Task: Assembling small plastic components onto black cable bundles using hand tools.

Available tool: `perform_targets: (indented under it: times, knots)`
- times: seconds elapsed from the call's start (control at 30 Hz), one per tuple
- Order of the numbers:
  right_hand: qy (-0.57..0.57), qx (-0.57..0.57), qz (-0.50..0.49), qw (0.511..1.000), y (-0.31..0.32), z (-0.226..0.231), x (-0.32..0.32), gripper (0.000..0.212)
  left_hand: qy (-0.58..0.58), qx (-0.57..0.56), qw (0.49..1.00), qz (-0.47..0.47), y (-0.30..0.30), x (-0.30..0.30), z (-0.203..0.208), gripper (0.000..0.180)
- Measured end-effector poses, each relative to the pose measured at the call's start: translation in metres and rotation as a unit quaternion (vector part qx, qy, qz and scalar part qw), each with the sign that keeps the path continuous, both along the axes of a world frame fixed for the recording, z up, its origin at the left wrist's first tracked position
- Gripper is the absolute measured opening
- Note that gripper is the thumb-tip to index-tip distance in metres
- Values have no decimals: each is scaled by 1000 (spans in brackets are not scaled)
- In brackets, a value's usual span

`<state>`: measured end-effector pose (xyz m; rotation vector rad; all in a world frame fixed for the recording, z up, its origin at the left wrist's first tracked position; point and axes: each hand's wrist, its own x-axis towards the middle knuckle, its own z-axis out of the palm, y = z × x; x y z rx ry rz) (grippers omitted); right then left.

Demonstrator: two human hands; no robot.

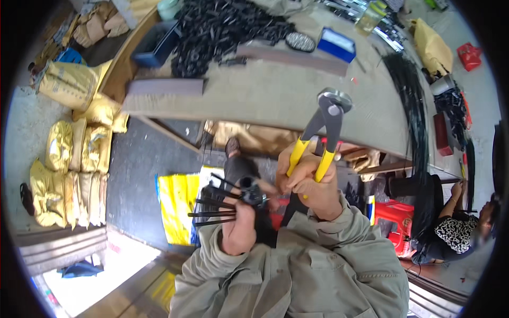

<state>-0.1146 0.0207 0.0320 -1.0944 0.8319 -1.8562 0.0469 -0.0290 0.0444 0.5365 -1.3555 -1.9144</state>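
Observation:
My right hand [318,188] is wrapped round the yellow handles of a pair of end-cutting pincers [331,119]. Their dark jaws point up, over the near edge of the workbench. To the left and lower, my left hand [243,225] is closed on a black plastic piece [252,192] with several thin prongs sticking out to the left. The fingers of that hand are partly hidden behind the piece. Pincers and black piece are apart from each other.
A workbench [297,85] bears a heap of black parts [228,32], a dark blue bin [156,45] and a blue box [336,45]. Long black strands [411,100] hang over its right side. Wrapped packages [74,177] are stacked left. Another person [456,233] sits right.

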Motion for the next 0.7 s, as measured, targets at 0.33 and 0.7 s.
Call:
perform_targets:
  times: [0.33, 0.7]
  knots:
    - [138, -25, -7, 990, 33, 15, 25, 13, -19, -87, 996, 16, 37, 16, 4, 61]
    - [243, -67, -66, 965, 40, 15, 27, 12, -7, -85, 994, 63, 52, 14, 1, 58]
